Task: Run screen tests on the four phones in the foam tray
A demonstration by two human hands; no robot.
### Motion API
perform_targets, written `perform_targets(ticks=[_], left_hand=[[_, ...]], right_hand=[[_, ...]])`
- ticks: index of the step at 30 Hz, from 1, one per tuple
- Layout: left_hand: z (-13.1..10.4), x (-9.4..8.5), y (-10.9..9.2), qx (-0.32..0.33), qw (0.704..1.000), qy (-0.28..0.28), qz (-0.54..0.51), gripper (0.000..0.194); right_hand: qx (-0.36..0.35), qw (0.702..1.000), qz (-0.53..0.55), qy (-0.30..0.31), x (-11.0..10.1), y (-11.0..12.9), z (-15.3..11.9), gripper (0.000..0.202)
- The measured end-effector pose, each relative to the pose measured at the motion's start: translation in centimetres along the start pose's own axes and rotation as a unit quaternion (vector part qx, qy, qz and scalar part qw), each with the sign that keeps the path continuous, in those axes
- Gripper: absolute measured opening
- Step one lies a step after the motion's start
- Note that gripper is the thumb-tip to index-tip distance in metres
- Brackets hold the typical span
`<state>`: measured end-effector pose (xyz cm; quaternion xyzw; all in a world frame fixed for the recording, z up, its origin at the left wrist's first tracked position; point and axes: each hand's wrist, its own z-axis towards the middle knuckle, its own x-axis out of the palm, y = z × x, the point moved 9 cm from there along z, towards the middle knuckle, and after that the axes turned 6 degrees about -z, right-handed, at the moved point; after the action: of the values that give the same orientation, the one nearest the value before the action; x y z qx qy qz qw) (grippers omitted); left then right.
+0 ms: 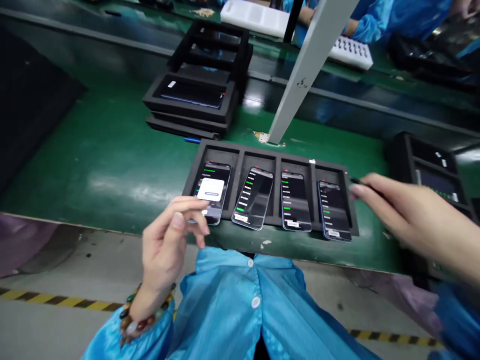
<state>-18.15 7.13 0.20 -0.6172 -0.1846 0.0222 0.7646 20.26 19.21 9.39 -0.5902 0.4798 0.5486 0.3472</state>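
Observation:
My left hand [168,240] is over the lower end of the leftmost phone [212,172], its index finger extended across the screen and the other fingers loosely bent. Whether a fingertip touches the glass I cannot tell. That phone shows a white pop-up box. Beside it, a second phone [255,195], a third phone [296,200] and the rightmost phone [335,207] show lists with green lines. All lean in the compartments of a black foam tray [277,155], lower ends over its front edge. At the tray's right end, my right hand [397,210], motion-blurred, pinches a thin black object [369,184].
Stacked black foam trays [191,112] with phones stand at the back left, a blue pen [192,140] beside them. Another tray stack [435,165] is at the right. A grey post [296,90] rises behind the tray. Across the bench, blue sleeves [390,20] show near white trays [258,17].

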Motion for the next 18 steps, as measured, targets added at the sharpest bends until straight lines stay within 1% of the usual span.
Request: perform_targets(ticks=[1, 3, 4, 6, 8, 9, 11, 12, 14, 15, 16, 18], left_hand=[[0.1, -1.2, 0.1, -0.001, 1.000, -0.026, -0.001, 0.036], [0.1, -3.5, 0.3, -0.006, 0.997, -0.080, 0.000, 0.034], [-0.1, -4.5, 0.4, -0.005, 0.995, -0.104, -0.001, 0.034], [-0.4, -6.2, 0.8, -0.007, 0.991, -0.135, 0.001, 0.033], [-0.7, -7.6, 1.2, -0.014, 0.988, -0.151, 0.029, 0.036], [-0.7, -8.1, 1.2, -0.012, 0.986, -0.152, 0.066, 0.037], [-0.6, -8.5, 0.7, 0.015, 0.974, -0.122, 0.192, 0.037], [-0.3, -8.1, 0.4, 0.038, 0.959, -0.089, 0.267, 0.037], [0.1, -6.4, 0.5, 0.072, 0.916, 0.002, 0.393, 0.035], [0.3, -5.4, 0.8, 0.080, 0.897, 0.047, 0.431, 0.035], [0.5, -4.4, 1.3, 0.084, 0.883, 0.086, 0.454, 0.036], [0.9, -2.6, 2.2, 0.090, 0.864, 0.142, 0.475, 0.039]], right_hand=[[-0.023, 0.998, -0.047, -0.016, -0.7, 1.0, 2.9, 0.053], [-0.075, 0.988, -0.132, -0.033, -0.5, 3.3, 8.3, 0.042], [-0.105, 0.980, -0.161, -0.042, 0.1, 4.5, 10.7, 0.039], [-0.146, 0.964, -0.216, -0.060, 1.9, 6.9, 14.7, 0.039], [-0.180, 0.947, -0.255, -0.077, 4.1, 9.2, 17.8, 0.041], [-0.199, 0.939, -0.266, -0.084, 5.2, 10.3, 19.0, 0.044], [-0.246, 0.927, -0.267, -0.097, 7.3, 12.6, 20.9, 0.051], [-0.270, 0.922, -0.259, -0.103, 8.3, 13.6, 21.5, 0.054], [-0.313, 0.914, -0.232, -0.113, 9.8, 15.2, 22.4, 0.059], [-0.329, 0.912, -0.214, -0.116, 10.4, 15.8, 22.7, 0.061], [-0.339, 0.913, -0.195, -0.117, 10.9, 16.2, 23.0, 0.065], [-0.343, 0.920, -0.154, -0.108, 11.4, 16.5, 23.6, 0.074]])
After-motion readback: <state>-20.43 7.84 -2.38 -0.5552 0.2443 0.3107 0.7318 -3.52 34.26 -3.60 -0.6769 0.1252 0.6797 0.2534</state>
